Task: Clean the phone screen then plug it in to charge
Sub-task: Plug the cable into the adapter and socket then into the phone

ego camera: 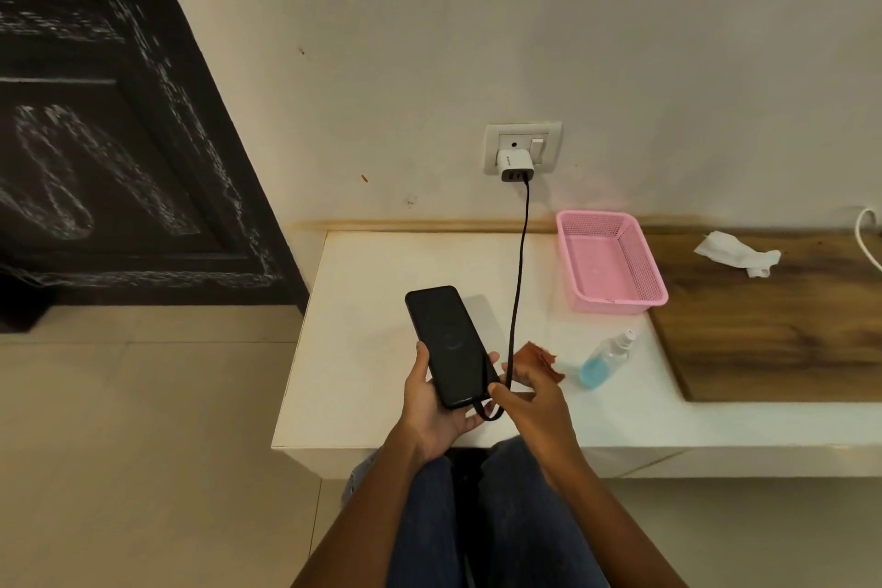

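Note:
My left hand [432, 411] grips a black phone [448, 344] from below, screen up and dark with a faint round symbol, above the white table [362, 329]. A black cable [520, 272] runs down from the white charger [514, 165] in the wall socket [522, 148] and loops into the phone's near end. My right hand [534, 401] pinches the cable close to that end. A brownish-red cloth [541, 358] lies on the table just behind my right hand.
A small spray bottle [605, 360] with blue liquid lies to the right of my hands. Behind it stands a pink mesh basket [611, 260]. A crumpled white tissue [737, 253] rests on the wooden surface [782, 320] farther right. A dark door [110, 134] stands at left.

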`<state>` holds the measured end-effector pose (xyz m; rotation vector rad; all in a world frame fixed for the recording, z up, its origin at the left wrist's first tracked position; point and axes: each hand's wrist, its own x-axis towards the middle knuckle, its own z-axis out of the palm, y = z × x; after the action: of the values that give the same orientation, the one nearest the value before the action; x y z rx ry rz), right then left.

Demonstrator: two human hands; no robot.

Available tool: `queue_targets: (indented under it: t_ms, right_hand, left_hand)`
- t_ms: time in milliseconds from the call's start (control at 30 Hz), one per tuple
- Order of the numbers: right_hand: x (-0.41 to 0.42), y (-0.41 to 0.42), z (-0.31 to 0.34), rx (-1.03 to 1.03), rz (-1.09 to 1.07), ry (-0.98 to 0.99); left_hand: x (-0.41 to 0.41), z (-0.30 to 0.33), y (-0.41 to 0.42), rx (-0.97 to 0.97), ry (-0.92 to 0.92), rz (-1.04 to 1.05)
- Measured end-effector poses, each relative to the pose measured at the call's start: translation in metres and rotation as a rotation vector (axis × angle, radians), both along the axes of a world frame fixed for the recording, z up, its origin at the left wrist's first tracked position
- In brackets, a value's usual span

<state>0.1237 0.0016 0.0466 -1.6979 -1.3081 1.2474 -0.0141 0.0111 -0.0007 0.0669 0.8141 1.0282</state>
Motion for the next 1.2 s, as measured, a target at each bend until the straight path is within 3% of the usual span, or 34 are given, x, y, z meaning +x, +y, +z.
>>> queue_targets:
  t_ms: [667, 1033, 1200]
  right_hand:
    - [0.009, 0.003, -0.008, -0.055, 0.014, 0.017]
    - [0.028, 0.016, -0.020, -0.125, -0.060, 0.176]
    - [0.026, 0.033, -0.027, -0.128, -0.082, 0.167]
  left_hand:
    - [-0.004, 0.006, -0.001, 0.020, -0.134, 0.081]
    - [-0.016, -0.004, 0.001, 0.115, -0.353, 0.131]
    - [-0.019, -0.011, 0.020, 0.110, -0.356, 0.154]
